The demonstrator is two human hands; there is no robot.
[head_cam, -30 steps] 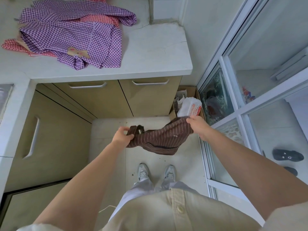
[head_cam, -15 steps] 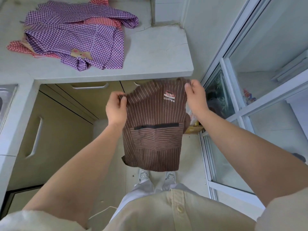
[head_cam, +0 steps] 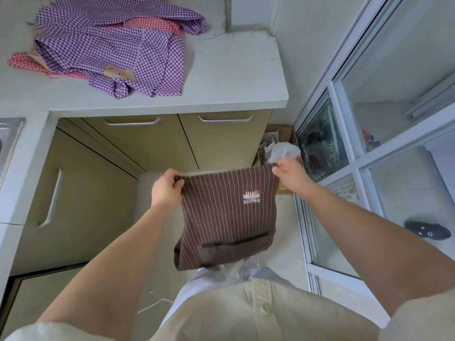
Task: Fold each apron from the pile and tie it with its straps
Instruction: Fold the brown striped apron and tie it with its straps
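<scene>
A brown striped apron (head_cam: pixel 221 217) with a white logo and a black pocket slit hangs in the air in front of my body, held by its top edge. My left hand (head_cam: pixel 166 189) pinches the top left corner. My right hand (head_cam: pixel 289 174) pinches the top right corner. The apron's lower part droops toward my legs. A pile of purple and red checked aprons (head_cam: pixel 110 50) lies crumpled on the white countertop (head_cam: pixel 234 77) at the far left. The brown apron's straps are not visible.
Beige cabinet doors with metal handles (head_cam: pixel 152 143) stand below the counter. A cardboard box with papers and a white bag (head_cam: pixel 283 151) sits in the corner. A glass sliding door (head_cam: pixel 344 168) runs along the right, with a dark slipper (head_cam: pixel 427 230) beyond it.
The apron went from bunched low, to held high and spread, and now has come down lower and closer to my body. Both hands kept their hold on the top corners.
</scene>
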